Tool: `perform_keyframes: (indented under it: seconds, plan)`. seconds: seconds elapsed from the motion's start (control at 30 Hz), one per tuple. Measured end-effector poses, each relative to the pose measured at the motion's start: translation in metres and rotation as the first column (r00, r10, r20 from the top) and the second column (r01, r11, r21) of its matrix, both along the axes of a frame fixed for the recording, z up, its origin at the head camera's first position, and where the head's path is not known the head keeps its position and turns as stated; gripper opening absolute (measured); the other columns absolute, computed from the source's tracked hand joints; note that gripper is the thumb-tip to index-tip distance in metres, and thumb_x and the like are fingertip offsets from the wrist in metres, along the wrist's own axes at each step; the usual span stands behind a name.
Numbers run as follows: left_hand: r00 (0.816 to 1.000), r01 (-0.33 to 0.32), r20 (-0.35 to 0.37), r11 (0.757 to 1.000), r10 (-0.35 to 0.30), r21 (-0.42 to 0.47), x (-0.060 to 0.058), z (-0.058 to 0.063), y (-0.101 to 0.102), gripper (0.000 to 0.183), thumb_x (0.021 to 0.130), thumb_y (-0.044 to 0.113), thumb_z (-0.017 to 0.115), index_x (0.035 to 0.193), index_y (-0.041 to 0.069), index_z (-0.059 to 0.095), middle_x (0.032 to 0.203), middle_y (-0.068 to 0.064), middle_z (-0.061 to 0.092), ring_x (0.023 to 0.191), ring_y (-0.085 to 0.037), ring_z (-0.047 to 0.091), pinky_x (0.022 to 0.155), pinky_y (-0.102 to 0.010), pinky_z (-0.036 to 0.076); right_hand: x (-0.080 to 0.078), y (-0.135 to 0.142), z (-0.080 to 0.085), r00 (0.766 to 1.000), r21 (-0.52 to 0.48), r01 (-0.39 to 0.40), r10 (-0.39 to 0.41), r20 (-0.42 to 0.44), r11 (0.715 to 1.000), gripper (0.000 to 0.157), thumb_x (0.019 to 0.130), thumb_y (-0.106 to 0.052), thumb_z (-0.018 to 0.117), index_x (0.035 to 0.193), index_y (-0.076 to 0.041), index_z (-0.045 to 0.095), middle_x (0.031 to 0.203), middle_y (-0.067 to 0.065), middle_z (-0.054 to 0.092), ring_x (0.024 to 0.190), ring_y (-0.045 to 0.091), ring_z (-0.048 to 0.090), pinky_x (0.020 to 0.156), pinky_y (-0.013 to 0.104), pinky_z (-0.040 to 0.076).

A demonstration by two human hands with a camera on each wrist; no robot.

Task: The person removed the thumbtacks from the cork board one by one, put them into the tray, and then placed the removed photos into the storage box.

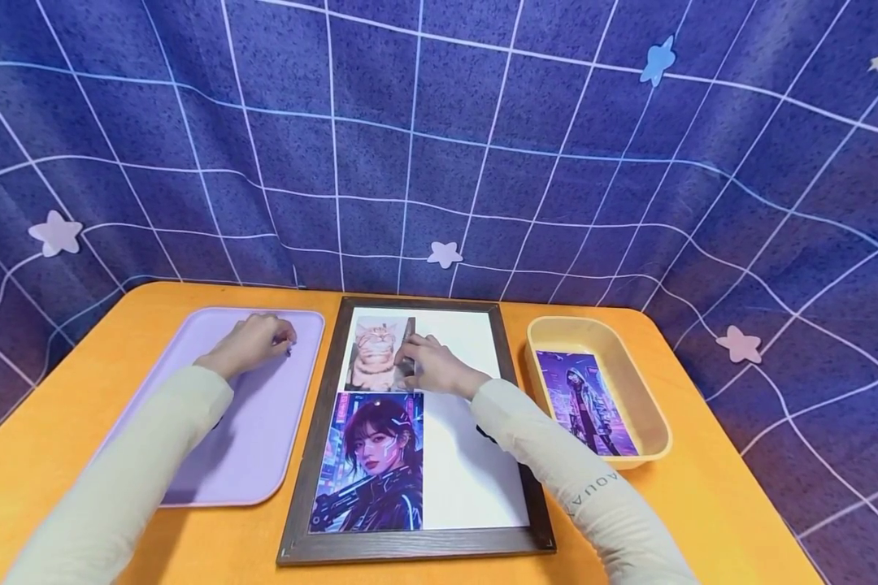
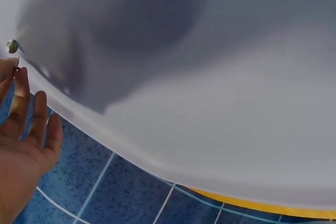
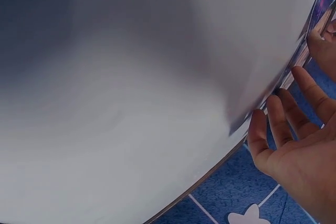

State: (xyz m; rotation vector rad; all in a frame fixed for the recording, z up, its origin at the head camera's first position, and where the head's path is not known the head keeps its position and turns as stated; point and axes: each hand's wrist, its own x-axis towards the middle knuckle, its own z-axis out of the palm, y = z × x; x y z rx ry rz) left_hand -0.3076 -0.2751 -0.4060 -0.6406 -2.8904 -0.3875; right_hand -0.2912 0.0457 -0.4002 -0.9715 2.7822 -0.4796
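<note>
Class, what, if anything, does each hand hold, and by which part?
Left hand pinches a small object, part unclear. Right hand touches the cat picture near its right edge; gripping cannot be told.

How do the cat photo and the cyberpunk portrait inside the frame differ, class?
The cat photo is pale and peachy; the cyberpunk portrait is mostly purple and dark blue. The cat photo lies farther away than the cyberpunk portrait. The cat photo has the right hand at its edge; the cyberpunk portrait has no hand on it. Both lie in the left half of the frame.
</note>
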Motion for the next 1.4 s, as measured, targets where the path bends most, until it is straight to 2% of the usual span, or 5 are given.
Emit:
perform_keyframes:
  seconds: [0.67, 0.9, 1.03, 1.3, 1.4]
  plan:
    - [0.999, -0.027, 0.025, 1.000, 0.027, -0.003, 0.001, -0.009, -0.004, 0.005, 0.080, 0.009, 0.062, 0.082, 0.010, 0.067, 0.073, -0.003, 0.061, 0.075, -0.024, 0.059, 0.061, -0.049, 0.044, -0.001, 0.000, -0.004, 1.000, 0.018, 0.005, -0.005, -0.015, 1.000, 0.036, 0.080, -0.026, 0.069, 0.113, -0.016, 0.059, 0.124, 0.001, 0.051, 0.105, 0.020, 0.044, 0.094, 0.047, 0.038]
    - [0.999, -0.043, -0.017, 0.999, 0.043, -0.014, 0.000, -0.005, -0.002, 0.004, 0.080, 0.012, 0.063, 0.082, 0.011, 0.066, 0.076, -0.003, 0.060, 0.078, -0.028, 0.059, 0.062, -0.050, 0.044, 0.000, 0.000, -0.002, 1.000, 0.015, 0.000, 0.001, -0.020, 1.000, 0.034, 0.080, -0.025, 0.069, 0.112, -0.015, 0.060, 0.125, 0.002, 0.051, 0.106, 0.021, 0.045, 0.095, 0.046, 0.037]
    - [0.998, -0.040, -0.039, 0.999, 0.039, -0.016, -0.002, -0.001, 0.002, 0.007, 0.081, 0.012, 0.062, 0.087, 0.009, 0.066, 0.081, -0.007, 0.062, 0.080, -0.030, 0.060, 0.065, -0.050, 0.045, -0.001, 0.000, -0.002, 1.000, 0.014, -0.001, 0.001, -0.020, 1.000, 0.034, 0.080, -0.024, 0.069, 0.112, -0.015, 0.060, 0.128, 0.002, 0.049, 0.113, 0.023, 0.044, 0.100, 0.049, 0.034]
    - [0.998, 0.001, -0.061, 1.000, -0.002, -0.009, -0.010, 0.005, 0.018, 0.014, 0.083, 0.011, 0.059, 0.094, 0.004, 0.065, 0.088, -0.011, 0.063, 0.085, -0.032, 0.059, 0.076, -0.048, 0.045, -0.001, 0.001, -0.003, 1.000, 0.007, -0.001, 0.001, -0.014, 1.000, 0.034, 0.080, -0.024, 0.069, 0.112, -0.015, 0.059, 0.130, 0.003, 0.049, 0.119, 0.025, 0.042, 0.104, 0.051, 0.029]
    - [0.998, 0.015, -0.069, 1.000, -0.014, 0.006, -0.011, 0.008, 0.026, 0.014, 0.084, 0.011, 0.058, 0.094, 0.004, 0.065, 0.090, -0.011, 0.064, 0.087, -0.032, 0.060, 0.078, -0.048, 0.045, -0.001, 0.001, -0.002, 1.000, 0.009, -0.004, 0.004, -0.021, 1.000, 0.034, 0.080, -0.024, 0.069, 0.112, -0.015, 0.060, 0.128, 0.003, 0.050, 0.116, 0.024, 0.044, 0.102, 0.050, 0.032]
